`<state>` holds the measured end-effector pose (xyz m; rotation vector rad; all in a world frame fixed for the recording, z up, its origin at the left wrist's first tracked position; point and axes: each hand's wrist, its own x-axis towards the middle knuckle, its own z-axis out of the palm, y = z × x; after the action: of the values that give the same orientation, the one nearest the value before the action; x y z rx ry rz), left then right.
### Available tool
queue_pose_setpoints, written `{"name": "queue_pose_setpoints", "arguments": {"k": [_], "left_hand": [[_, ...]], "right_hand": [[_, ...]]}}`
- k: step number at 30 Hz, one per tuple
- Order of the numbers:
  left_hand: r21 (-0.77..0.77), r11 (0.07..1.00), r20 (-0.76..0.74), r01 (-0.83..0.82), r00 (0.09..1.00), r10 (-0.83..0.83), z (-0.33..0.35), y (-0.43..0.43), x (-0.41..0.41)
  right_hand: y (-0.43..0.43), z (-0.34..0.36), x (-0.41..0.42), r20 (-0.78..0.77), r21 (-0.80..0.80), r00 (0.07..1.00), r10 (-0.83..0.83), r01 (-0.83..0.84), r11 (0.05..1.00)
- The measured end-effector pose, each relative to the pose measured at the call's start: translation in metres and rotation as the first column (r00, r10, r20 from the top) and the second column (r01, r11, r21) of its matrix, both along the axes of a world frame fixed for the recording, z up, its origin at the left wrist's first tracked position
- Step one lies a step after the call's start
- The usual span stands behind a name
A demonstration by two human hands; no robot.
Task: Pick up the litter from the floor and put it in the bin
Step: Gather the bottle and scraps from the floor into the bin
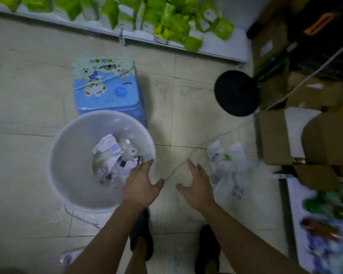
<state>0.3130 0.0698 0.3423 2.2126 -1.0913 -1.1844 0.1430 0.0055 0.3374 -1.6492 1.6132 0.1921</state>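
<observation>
Two dark shoes [142, 234] stand on the pale tiled floor [28, 95] at the bottom of the view, with both bare forearms reaching forward above them. The left hand [142, 183] is spread flat and holds nothing, its fingers over the near right rim of the white round bin [73, 165], which already has crumpled paper and wrappers [115, 159] in it. The right hand [198, 184] is likewise spread and holds nothing, above bare tile. Just to its right a heap of white crumpled litter [229, 161] lies on the floor, close against an open cardboard box [275, 135]. A thin white cable [305, 80] runs slantwise from the upper right down between the hands. A blue printed stool [107, 89] stands right behind the bin, and a black round base [237, 93] sits further right. Boxes crowd the right edge; the floor to the left lies open. Along the far side runs a white shelf of green packets [166, 18].
</observation>
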Motion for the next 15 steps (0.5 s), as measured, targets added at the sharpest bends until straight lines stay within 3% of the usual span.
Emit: {"name": "queue_pose_setpoints", "arguments": {"k": [9,15], "left_hand": [[-0.017,0.935,0.066,0.355,0.933,-0.353,-0.032,-0.066,-0.187],[0.097,0.846,0.089,0.524,0.842,-0.532,-0.089,-0.081,-0.313]], "right_hand": [[-0.001,-0.04,-0.203,-0.038,0.033,0.958,-0.285,0.286,0.958],[-0.001,-0.104,-0.331,-0.045,0.071,0.932,-0.359,0.362,0.93]]}}
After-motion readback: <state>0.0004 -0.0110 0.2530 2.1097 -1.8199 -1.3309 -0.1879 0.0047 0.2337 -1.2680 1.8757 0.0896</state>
